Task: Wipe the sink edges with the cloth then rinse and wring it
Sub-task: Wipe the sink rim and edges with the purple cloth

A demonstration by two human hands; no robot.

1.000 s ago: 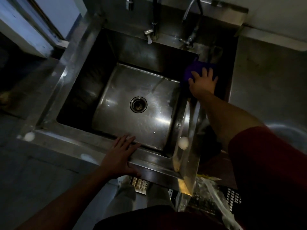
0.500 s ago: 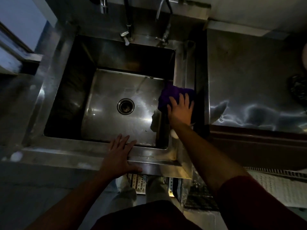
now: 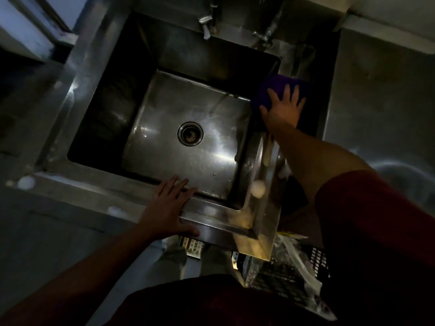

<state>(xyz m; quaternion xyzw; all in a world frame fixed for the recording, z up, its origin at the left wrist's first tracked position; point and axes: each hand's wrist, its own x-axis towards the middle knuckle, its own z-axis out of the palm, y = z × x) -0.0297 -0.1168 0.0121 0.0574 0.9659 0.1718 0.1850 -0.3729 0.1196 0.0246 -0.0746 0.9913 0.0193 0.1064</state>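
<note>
where the sink's right rim runs through the upper right of the frame, the purple cloth (image 3: 277, 90) lies flat on the metal, spread under the right hand (image 3: 283, 111). its fingers (image 3: 286, 92) are straight and splayed, pressing down on the cloth rather than curling round it; cloth shows beyond the fingertips and to their left, toward the basin. the left hand (image 3: 168, 208) rests on the sink's (image 3: 226, 217) front rim, lower centre, fingers relaxed and flat, thumb over the outer edge, holding nothing. pale soap blobs (image 3: 258, 188) sit on the right rim below the cloth. the drain (image 3: 190, 133) is mid-basin, the tap (image 3: 207, 22) at top centre, a steel counter (image 3: 376, 90) at far right.
</note>
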